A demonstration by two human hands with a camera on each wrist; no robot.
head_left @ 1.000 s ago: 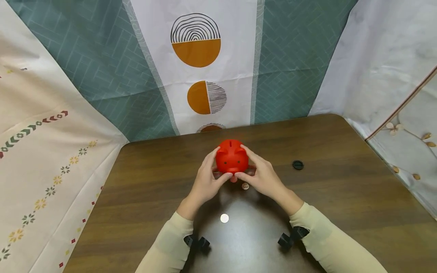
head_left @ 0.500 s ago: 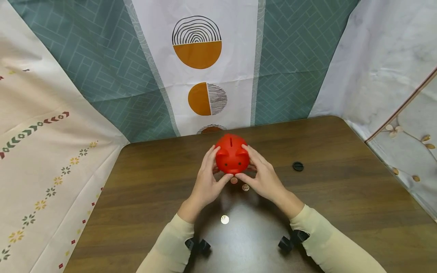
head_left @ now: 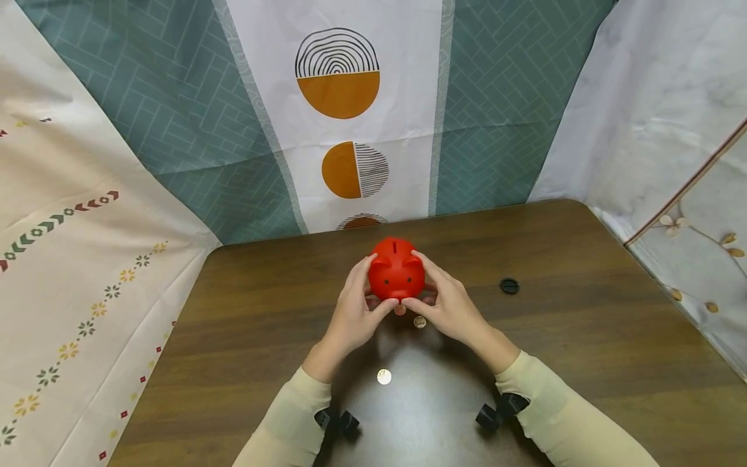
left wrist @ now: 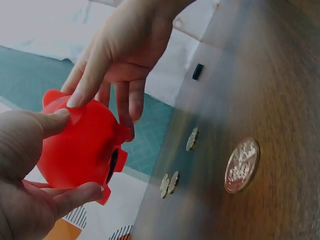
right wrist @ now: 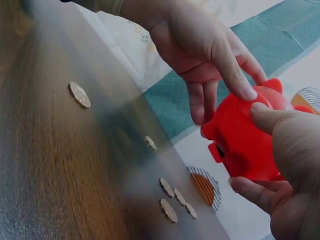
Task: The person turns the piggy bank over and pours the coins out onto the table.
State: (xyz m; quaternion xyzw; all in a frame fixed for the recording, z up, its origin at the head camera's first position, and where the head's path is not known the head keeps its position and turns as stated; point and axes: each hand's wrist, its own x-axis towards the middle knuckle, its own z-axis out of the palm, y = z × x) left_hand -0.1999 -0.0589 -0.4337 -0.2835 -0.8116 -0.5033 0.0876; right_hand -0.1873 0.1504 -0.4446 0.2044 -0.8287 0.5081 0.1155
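Observation:
A red piggy bank (head_left: 397, 272) is held between both hands, its slot on top and its snout facing the person. My left hand (head_left: 353, 305) grips one side and my right hand (head_left: 445, 301) the other, thumbs meeting under the snout. Both wrist views show it raised off the tabletop, with a dark open hole (left wrist: 113, 165) in its underside. Below it lie several coins, among them a copper one (head_left: 399, 310) and another (head_left: 419, 322) just nearer the person. A shiny coin (head_left: 384, 376) lies closer to the person.
A black round plug (head_left: 509, 285) lies on the wooden table (head_left: 583, 311), right of the hands. Patterned cloths (head_left: 490, 97) hang along the table's back and sides. Each forearm carries a black wrist camera (head_left: 349, 423).
The piggy bank has risen and tipped, showing more of its top, then come back down to about its earlier height. Both hands have kept their grip. The coins in view stay put.

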